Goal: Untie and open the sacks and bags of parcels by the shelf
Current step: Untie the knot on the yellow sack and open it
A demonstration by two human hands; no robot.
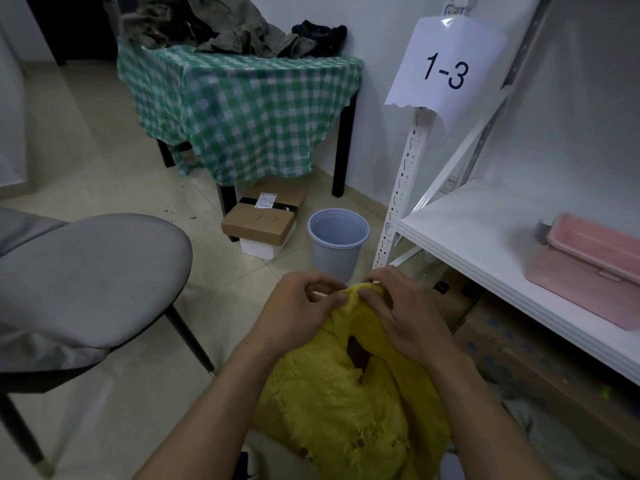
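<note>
A frayed yellow woven sack (349,403) stands on the floor in front of me, beside the white shelf (485,237). Its neck is bunched at the top, and a torn hole below the neck shows something dark inside. My left hand (294,310) pinches the bunched neck from the left with curled fingers. My right hand (398,306) grips the same neck from the right, fingers curled over the yellow fabric. The tie itself is hidden under my fingers.
A grey chair (93,282) stands at the left. A grey bin (337,242) and stacked parcel boxes (259,223) sit on the floor by a table with a green checked cloth (239,112). A pink box (588,265) lies on the shelf; cartons (512,344) sit beneath it.
</note>
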